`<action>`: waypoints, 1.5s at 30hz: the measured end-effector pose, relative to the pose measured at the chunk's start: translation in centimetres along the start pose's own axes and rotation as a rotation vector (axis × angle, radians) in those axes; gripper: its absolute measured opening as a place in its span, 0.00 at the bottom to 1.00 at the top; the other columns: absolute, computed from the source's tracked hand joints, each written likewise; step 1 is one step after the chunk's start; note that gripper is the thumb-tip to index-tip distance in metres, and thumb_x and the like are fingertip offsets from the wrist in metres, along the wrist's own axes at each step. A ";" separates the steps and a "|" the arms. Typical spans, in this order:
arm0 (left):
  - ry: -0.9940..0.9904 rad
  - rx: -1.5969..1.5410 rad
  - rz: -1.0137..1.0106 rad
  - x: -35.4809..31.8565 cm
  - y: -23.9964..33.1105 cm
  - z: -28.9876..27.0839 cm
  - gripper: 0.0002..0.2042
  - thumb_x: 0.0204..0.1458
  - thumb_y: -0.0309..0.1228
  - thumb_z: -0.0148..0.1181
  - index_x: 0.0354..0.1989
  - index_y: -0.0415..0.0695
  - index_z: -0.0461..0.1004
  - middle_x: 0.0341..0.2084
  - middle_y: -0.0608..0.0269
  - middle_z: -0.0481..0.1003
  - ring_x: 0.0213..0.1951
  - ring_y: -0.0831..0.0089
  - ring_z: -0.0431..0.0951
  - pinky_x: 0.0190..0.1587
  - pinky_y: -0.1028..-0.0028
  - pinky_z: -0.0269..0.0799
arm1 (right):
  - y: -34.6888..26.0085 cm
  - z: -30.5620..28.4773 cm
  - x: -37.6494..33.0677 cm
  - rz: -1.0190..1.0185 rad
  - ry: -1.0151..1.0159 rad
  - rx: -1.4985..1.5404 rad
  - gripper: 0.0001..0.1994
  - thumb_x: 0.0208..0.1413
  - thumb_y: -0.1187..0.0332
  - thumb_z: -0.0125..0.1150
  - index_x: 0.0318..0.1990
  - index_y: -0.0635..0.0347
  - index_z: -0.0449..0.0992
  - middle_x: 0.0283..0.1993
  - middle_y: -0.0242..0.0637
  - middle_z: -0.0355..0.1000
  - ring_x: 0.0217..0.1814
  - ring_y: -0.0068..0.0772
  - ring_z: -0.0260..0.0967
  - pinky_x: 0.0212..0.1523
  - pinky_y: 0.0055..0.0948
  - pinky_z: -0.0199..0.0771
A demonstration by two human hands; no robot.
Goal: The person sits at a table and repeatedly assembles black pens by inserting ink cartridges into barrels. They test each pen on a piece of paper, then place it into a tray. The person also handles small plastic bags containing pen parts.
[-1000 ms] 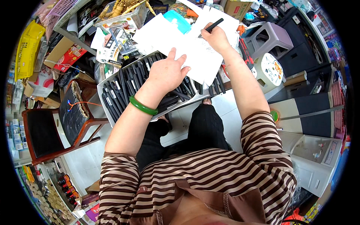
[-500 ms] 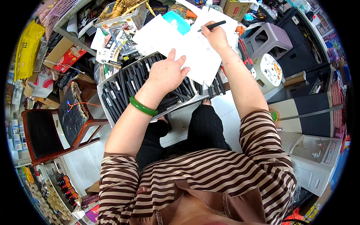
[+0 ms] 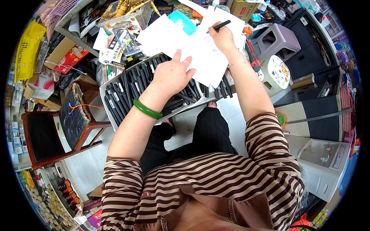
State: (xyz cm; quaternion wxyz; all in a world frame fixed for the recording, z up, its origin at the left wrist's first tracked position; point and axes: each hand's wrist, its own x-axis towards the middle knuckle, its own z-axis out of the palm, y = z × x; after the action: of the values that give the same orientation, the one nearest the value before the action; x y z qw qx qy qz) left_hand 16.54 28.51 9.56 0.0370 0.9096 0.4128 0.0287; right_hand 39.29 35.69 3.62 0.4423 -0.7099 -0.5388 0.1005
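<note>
Tilted steeper, black pen (image 3: pixel 222 25) in right hand (image 3: pixel 222 38), writing end indistinct

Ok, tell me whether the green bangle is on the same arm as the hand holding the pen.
No, the green bangle circles the left wrist, while the right hand holds the black pen.

Shows black on the pen (image 3: pixel 222 25), massed pens (image 3: pixel 128 89) and trousers (image 3: pixel 210 131), white on the paper sheets (image 3: pixel 210 61), green on the bangle (image 3: pixel 147 110), brown-and-cream stripes on the shirt (image 3: pixel 219 173), yellow on the slotted basket (image 3: pixel 29 50), lilac-grey on the stool (image 3: pixel 287 36).
</note>
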 end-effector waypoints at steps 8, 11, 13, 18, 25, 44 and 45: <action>0.020 -0.003 0.005 -0.1 -0.1 0.2 0.20 0.53 0.46 0.45 0.51 0.53 0.67 0.53 0.48 0.61 0.38 0.56 0.76 0.38 0.65 0.73 | 0.4 0.0 0.3 0.052 0.029 -0.046 0.12 0.45 0.62 0.58 0.30 0.62 0.72 0.28 0.47 0.73 0.34 0.47 0.71 0.37 0.35 0.70; 0.021 -0.014 0.009 0.0 0.0 0.3 0.20 0.52 0.46 0.46 0.51 0.53 0.67 0.53 0.48 0.61 0.38 0.56 0.75 0.38 0.65 0.73 | 0.6 0.1 0.8 0.055 0.073 -0.077 0.12 0.45 0.62 0.58 0.31 0.64 0.71 0.27 0.48 0.73 0.34 0.47 0.71 0.37 0.35 0.70; -0.002 -0.029 -0.001 0.0 0.1 0.1 0.20 0.52 0.46 0.47 0.51 0.53 0.66 0.53 0.47 0.61 0.39 0.55 0.75 0.39 0.65 0.72 | 0.3 -0.5 0.5 0.066 0.119 -0.006 0.12 0.45 0.64 0.58 0.31 0.65 0.70 0.26 0.47 0.72 0.33 0.45 0.71 0.37 0.33 0.70; 0.073 -0.186 -0.008 -0.1 -0.9 -0.4 0.27 0.49 0.45 0.52 0.58 0.55 0.57 0.55 0.45 0.59 0.45 0.50 0.71 0.44 0.62 0.69 | -4.8 -4.6 -2.9 0.088 0.127 0.441 0.11 0.47 0.67 0.57 0.32 0.66 0.69 0.24 0.39 0.72 0.27 0.28 0.70 0.31 0.25 0.67; 0.168 -1.040 0.085 -6.4 0.9 -3.0 0.47 0.40 0.27 0.64 0.65 0.56 0.36 0.48 0.55 0.67 0.18 0.88 0.55 0.25 0.86 0.61 | -12.4 -11.1 -13.2 0.013 -0.410 0.886 0.08 0.50 0.67 0.55 0.33 0.62 0.68 0.23 0.31 0.68 0.26 0.16 0.63 0.27 0.14 0.61; 0.066 -1.204 0.224 -17.5 6.9 0.1 0.48 0.41 0.25 0.62 0.64 0.48 0.29 0.45 0.59 0.69 0.45 0.70 0.70 0.51 0.73 0.61 | -13.5 -9.9 -26.4 0.041 -0.930 0.711 0.10 0.44 0.68 0.64 0.31 0.62 0.72 0.25 0.30 0.71 0.28 0.18 0.65 0.29 0.20 0.66; 0.042 -1.271 0.214 -18.4 7.2 0.8 0.47 0.43 0.26 0.62 0.64 0.48 0.29 0.45 0.59 0.69 0.46 0.69 0.70 0.50 0.73 0.62 | -13.1 -10.0 -26.9 -0.015 -0.950 0.638 0.11 0.45 0.65 0.63 0.32 0.64 0.73 0.27 0.32 0.72 0.31 0.21 0.67 0.34 0.23 0.67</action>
State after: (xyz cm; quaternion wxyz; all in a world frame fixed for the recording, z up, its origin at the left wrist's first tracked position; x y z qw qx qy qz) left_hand 9.90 9.86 9.07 0.5573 0.7459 0.2229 0.2888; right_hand 25.93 7.87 10.16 0.3444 -0.4144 -0.6265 0.5632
